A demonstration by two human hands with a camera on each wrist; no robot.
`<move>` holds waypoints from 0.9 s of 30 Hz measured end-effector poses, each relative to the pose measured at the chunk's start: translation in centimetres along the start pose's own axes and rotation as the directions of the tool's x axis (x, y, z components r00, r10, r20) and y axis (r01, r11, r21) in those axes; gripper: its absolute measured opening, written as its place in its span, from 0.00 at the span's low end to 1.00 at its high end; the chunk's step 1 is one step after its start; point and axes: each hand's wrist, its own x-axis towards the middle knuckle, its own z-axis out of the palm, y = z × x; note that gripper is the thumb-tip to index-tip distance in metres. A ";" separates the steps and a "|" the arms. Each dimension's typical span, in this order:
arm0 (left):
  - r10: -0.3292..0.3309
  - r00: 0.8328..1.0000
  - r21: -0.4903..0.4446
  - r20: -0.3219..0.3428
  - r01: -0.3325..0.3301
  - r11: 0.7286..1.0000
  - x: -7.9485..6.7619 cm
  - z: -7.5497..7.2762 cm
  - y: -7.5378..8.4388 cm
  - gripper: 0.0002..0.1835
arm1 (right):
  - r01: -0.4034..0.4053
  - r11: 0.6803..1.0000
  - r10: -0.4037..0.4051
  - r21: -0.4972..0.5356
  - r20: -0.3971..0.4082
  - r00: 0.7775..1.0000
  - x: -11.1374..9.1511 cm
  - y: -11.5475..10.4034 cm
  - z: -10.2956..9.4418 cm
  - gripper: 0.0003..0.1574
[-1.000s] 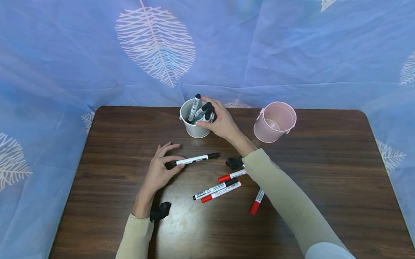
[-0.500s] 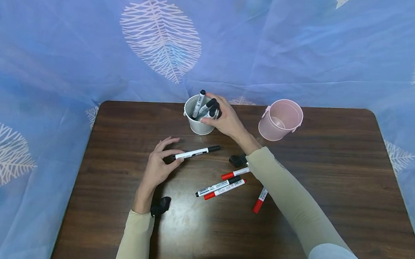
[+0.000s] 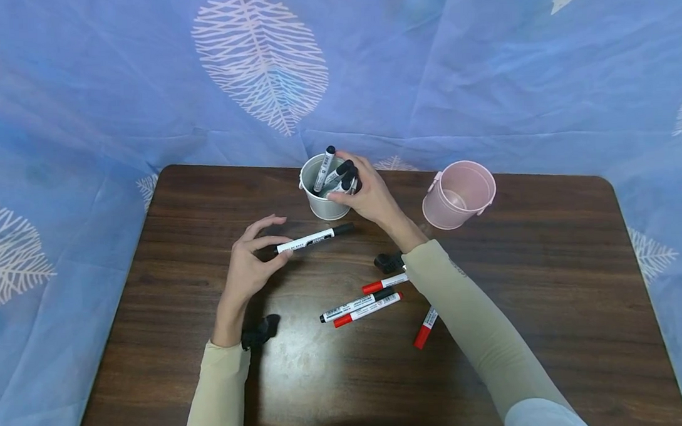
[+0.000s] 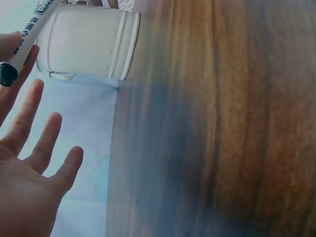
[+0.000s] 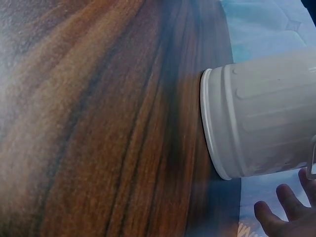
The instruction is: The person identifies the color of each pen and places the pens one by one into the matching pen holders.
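One red-capped marker lies nearest on the brown wood-grain surface, its far end covered by the right sleeve. Beyond it, a black-capped marker and a second red-capped marker lie side by side. A third red-capped marker lies just past them, its right end also hidden.

Left hand: thumb and index finger clamped on the held marker, white-barrelled with a black cap. The pinch is at its left end; most of the barrel and the cap project rightward, clear of the surface. In the left wrist view, a dark end protrudes just past the thumb; the remaining fingers stand apart from one another.

Right hand: at the right side of the whitish bucket, thumb at the near rim, index finger at the far rim. Whether these clamp the rim or a marker cannot be determined. At least three bucket markers lean inside, black caps up, two caps just beside this hand.

A pink bucket stands upright farther right. Behind hangs blue leaf-print cloth.
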 end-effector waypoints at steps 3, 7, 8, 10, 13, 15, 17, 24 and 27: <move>-0.002 1.000 -0.022 -0.017 0.002 1.000 0.2 -0.1 1.2 0.10 | 0.005 1.000 -0.005 -0.002 -0.001 1.000 0.0 0.0 0.0 0.52; -0.006 0.999 -0.074 -0.041 0.003 0.997 0.5 -0.5 3.2 0.09 | 0.010 1.000 -0.010 -0.007 0.005 1.000 0.0 0.0 0.0 0.53; -0.006 0.999 -0.089 -0.047 0.002 0.996 0.6 -0.7 3.6 0.08 | 0.011 1.000 -0.011 -0.010 0.006 1.000 0.0 0.0 0.0 0.53; -0.004 0.998 -0.112 -0.060 -0.002 0.994 0.8 -0.8 3.8 0.08 | 0.012 1.000 -0.012 -0.013 0.008 1.000 0.0 0.0 -0.1 0.53; -0.004 0.997 -0.132 -0.077 -0.006 0.991 1.2 -1.1 4.1 0.09 | 0.010 1.000 -0.010 -0.017 0.008 1.000 -0.1 0.0 -0.1 0.53; 0.001 0.996 -0.136 -0.088 -0.013 0.991 1.5 -1.2 4.3 0.09 | 0.010 1.000 -0.010 -0.023 0.001 1.000 -0.1 0.0 -0.1 0.53; 0.011 0.995 -0.145 -0.096 -0.025 0.989 1.8 -1.3 4.5 0.09 | 0.009 1.000 -0.009 -0.029 -0.009 1.000 -0.1 0.0 -0.1 0.53; 0.052 0.992 -0.164 -0.115 -0.070 0.984 2.7 -1.5 4.8 0.09 | 0.011 0.999 -0.011 -0.033 -0.008 1.000 -0.1 -0.2 -0.2 0.51; 0.040 0.991 -0.167 -0.124 -0.060 0.984 2.6 -1.6 4.9 0.08 | 0.018 0.999 -0.017 -0.028 0.007 1.000 -0.1 -0.4 0.0 0.51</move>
